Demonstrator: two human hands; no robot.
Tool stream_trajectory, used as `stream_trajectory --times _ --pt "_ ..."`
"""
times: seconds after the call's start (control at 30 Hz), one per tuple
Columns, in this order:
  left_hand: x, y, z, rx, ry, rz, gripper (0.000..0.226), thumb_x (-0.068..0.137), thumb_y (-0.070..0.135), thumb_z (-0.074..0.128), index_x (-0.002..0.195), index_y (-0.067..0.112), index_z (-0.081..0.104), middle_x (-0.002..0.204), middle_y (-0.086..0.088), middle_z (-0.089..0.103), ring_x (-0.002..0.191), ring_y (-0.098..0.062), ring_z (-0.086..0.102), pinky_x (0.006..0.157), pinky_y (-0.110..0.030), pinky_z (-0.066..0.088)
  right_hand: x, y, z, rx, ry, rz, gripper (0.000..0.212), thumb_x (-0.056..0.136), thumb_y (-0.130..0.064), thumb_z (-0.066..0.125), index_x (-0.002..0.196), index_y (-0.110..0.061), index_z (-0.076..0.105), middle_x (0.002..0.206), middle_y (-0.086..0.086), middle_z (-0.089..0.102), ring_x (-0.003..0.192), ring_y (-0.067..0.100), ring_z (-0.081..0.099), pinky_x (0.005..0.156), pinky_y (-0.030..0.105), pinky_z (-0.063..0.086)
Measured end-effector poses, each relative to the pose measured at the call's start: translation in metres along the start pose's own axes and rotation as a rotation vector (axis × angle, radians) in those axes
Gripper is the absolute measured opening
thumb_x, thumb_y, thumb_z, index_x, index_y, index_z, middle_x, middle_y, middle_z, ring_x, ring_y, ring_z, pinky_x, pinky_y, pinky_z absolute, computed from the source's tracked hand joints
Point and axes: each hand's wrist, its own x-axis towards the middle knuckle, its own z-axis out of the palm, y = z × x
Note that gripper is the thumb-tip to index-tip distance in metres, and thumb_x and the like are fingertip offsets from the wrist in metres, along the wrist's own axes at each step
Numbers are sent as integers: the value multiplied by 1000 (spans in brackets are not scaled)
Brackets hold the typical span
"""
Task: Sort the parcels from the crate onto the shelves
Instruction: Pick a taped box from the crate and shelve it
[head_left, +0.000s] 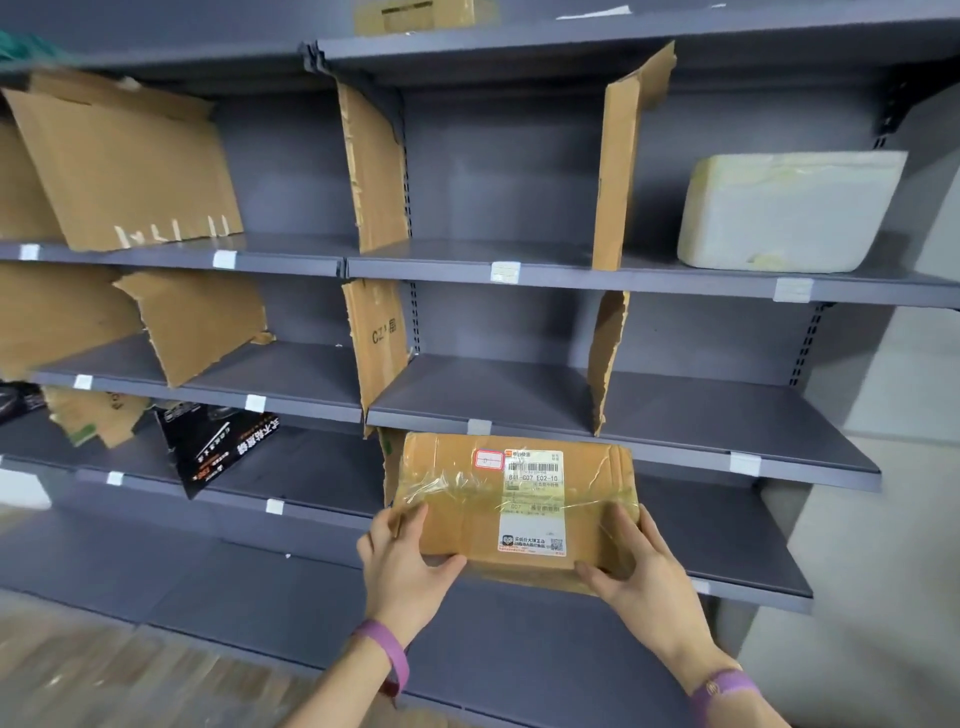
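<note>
A brown cardboard parcel (467, 499) with clear tape and a white shipping label is held in front of the grey shelves (675, 410), at the height of the third shelf from the top. My left hand (402, 566) grips its near left corner, thumb under the front edge. My right hand (641, 564) grips its near right corner, fingers on the top and thumb below. The crate is out of view.
Torn cardboard dividers (376, 171) split the shelves into bays. A white foam box (784, 213) sits on the upper right shelf. A black printed divider (218, 441) leans at lower left. White tags mark the shelf edges. Wooden floor shows at bottom left.
</note>
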Motion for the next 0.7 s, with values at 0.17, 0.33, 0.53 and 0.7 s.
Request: stream_trajectory --times 0.17,0.33,0.53,0.7 --pt "24 -25 -14 1 28 -53 75 76 45 71 142 28 39 136 4 27 124 -18 20 106 -31 32 27 -17 31 -2 -52 -18 80 80 -51 66 147 -37 25 155 -20 16 122 13 53 85 27 51" --pt "51 -52 -32 -9 73 -47 71 76 41 72 139 29 43 135 4 28 123 -20 20 106 -31 30 49 -47 55 -10 -61 -12 83 80 -53 65 149 -37 21 158 -18 9 126 13 51 90 24 48" --pt "92 -98 -81 -1 86 -10 69 75 44 71 137 33 43 136 5 26 120 -19 21 103 -27 29 66 -105 103 11 -12 -5 83 75 -56 68 146 -42 27 159 -18 14 126 8 50 91 25 47" --pt "132 -165 -155 -2 92 2 72 75 46 71 139 32 41 139 4 25 125 -20 20 108 -29 27 68 -195 167 27 31 -29 77 75 -52 71 141 -42 34 153 -25 21 121 12 54 92 31 49"
